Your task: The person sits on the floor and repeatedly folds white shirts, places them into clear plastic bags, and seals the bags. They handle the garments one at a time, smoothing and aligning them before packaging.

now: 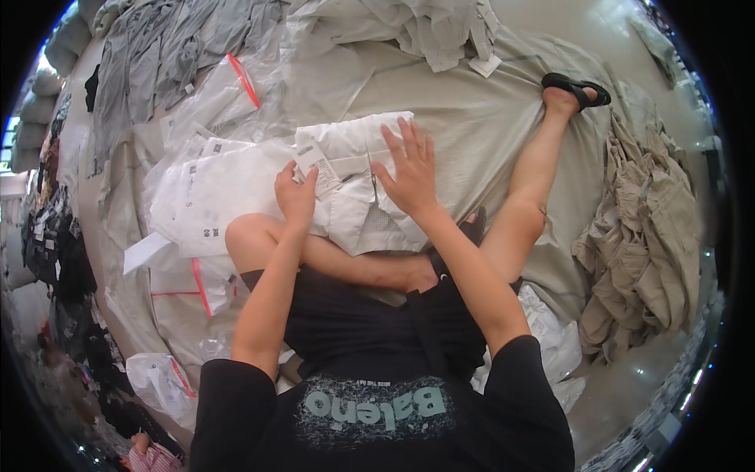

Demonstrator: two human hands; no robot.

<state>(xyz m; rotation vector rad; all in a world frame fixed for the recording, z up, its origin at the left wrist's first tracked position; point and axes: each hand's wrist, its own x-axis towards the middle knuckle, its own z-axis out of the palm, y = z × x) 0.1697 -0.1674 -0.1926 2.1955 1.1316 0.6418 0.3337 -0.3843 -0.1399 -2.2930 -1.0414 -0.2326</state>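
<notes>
A folded white garment (354, 212) lies on my lap and on the sheet in front of me. My left hand (296, 197) pinches a white paper tag (316, 165) attached to the garment. My right hand (409, 169) rests flat on the garment with its fingers spread, just right of the tag. A stack of white garments in clear plastic bags (212, 197) lies directly left of my left hand.
I sit on a beige sheet (472, 118) on the floor, right leg stretched out with a black sandal (578, 88). A pile of khaki garments (645, 228) lies at right, grey garments (157, 55) at upper left, empty red-sealed bags (228, 86) nearby.
</notes>
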